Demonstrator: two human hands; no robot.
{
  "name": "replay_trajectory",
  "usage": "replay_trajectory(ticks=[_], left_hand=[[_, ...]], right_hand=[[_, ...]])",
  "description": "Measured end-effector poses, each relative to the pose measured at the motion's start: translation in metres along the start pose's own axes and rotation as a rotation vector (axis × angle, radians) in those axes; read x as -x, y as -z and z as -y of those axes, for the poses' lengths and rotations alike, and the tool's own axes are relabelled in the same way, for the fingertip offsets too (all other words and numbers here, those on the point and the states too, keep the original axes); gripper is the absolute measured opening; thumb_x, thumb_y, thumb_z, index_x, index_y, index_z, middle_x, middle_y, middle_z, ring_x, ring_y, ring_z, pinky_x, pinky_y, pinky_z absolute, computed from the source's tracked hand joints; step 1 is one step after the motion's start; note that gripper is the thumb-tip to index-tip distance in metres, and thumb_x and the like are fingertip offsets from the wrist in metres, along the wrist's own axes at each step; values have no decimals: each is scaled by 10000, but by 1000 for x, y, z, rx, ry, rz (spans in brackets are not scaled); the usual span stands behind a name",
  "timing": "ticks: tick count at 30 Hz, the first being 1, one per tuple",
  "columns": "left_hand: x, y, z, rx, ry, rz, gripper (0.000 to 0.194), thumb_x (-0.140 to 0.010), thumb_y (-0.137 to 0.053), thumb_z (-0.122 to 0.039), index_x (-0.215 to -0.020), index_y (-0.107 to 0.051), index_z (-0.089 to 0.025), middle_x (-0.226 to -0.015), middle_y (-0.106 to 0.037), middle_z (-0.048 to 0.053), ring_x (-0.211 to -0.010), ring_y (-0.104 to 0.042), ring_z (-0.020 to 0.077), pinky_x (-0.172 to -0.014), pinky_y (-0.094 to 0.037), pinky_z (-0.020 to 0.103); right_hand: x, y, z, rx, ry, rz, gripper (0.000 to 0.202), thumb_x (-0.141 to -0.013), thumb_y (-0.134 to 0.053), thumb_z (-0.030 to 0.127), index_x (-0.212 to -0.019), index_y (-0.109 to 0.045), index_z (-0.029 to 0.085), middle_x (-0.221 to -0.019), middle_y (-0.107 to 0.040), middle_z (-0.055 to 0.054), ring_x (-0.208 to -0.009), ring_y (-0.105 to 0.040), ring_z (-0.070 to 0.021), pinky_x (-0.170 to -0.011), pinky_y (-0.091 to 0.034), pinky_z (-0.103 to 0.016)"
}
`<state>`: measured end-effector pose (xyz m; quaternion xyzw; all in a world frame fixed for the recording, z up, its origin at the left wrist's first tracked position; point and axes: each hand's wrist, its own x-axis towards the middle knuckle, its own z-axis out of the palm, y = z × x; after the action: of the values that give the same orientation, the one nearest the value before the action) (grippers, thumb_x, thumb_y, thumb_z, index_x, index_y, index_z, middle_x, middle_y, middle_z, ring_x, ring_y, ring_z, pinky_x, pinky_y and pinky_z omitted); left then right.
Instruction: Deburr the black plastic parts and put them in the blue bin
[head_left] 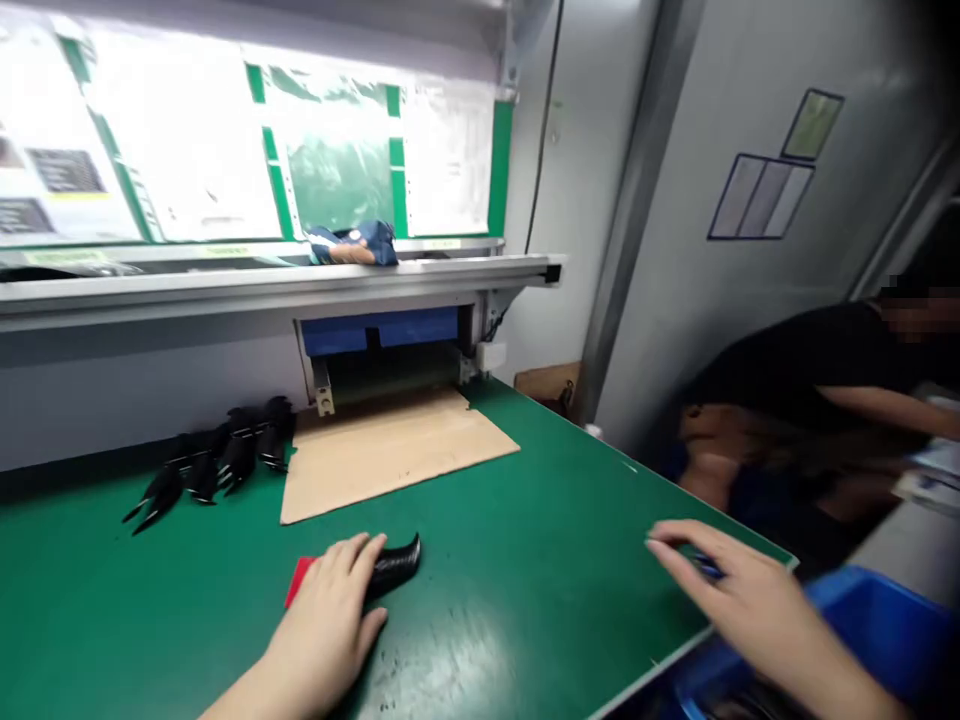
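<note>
We record the counter (540, 560) as the largest item, its green top running from the back edge to a near right corner. A blue bin (892, 625) stands just outside that corner. A cardboard sheet (397, 455) lies flat at the middle of the back edge, and a row of black pieces (238, 455) rests to its left, along the same edge.

We find the right hand (757, 605) raised at the near right corner. Its thumb and forefinger curve into a ring with the tips close together; a dark blue patch shows inside, and we cannot tell whether anything is held. The left hand (330, 610) lies palm down over the counter, between the cardboard and the near edge. Its fingers bend over a black curved piece (395, 570) with the thumb standing apart; contact appears likely, but we cannot tell how firm any hold is.

The tip of this piece points towards the right edge. Smallest, a red part (300, 578) shows at the other side of the left hand; we cannot tell whether the two are joined.

We judge the step in hand to be steadying or taking up the black piece. Lifting it would call for the left thumb to close against the fingers.
</note>
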<state>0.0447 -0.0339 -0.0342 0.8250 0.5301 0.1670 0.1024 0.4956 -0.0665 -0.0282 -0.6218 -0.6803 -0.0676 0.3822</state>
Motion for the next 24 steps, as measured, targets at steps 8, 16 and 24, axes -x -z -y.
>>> replay_trajectory(ticks=[8,16,24], left_hand=[[-33,17,-7,75,-26,69,571,-751,-553,-175,-1317,-510,-225,-1189,-581,151,-1090,-505,386,-947,-354,562],[-17,16,38,1406,323,-149,520,-849,-573,-498,-1253,-514,-175,-1058,-623,121,-902,-592,256,-787,-474,346],[5,24,41,2122,353,-211,408,-793,-718,-269,-1170,-584,-192,-843,-634,58,-752,-601,179,-606,-412,230]], right_hand=[[-101,-122,217,-460,527,180,146,-914,-504,281,-837,-606,210,-780,-612,-9,-695,-565,-174,-620,-418,-254],[-94,-173,268,-675,559,29,269,-1015,-390,385,-920,-548,189,-807,-555,-38,-738,-535,-184,-667,-374,-285],[-52,-203,289,-514,830,255,380,-1039,-273,443,-1025,-562,197,-766,-500,-34,-599,-453,-173,-525,-283,-273]])
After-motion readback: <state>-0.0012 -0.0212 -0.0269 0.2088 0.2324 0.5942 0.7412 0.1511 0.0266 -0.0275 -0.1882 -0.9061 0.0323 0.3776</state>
